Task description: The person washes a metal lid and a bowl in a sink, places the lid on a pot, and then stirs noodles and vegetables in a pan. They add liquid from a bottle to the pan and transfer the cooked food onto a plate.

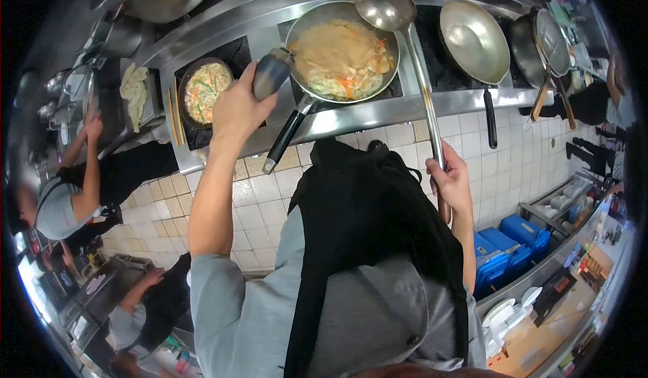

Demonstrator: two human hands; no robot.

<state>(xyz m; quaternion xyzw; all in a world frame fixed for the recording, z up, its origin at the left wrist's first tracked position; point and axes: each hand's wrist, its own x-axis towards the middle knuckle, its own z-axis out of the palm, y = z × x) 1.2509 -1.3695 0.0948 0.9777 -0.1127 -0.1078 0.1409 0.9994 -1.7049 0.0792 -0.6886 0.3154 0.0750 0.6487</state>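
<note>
My left hand (239, 111) is wrapped round a dark bottle (272, 74), tipped with its narrow end at the left rim of a frying pan (394, 64). Sliced vegetables with carrot and cabbage (344, 57) fill that pan, which sits on the stove with its black handle (283, 140) pointing toward me. In my right hand (451, 179) is the long metal handle of a ladle (386, 5). The ladle's bowl overlaps the pan's upper right rim in this view. A smaller pan of mixed vegetables (204, 91) stands left of my left wrist.
Chopsticks (176, 118) lie beside the small pan, near a pale cloth (134, 94). An unfilled frying pan (474, 40) rests to the right, with more pans and a strainer (552, 44) beyond. Co-workers (67, 202) stand at left. Blue bins (516, 243) are behind me at right.
</note>
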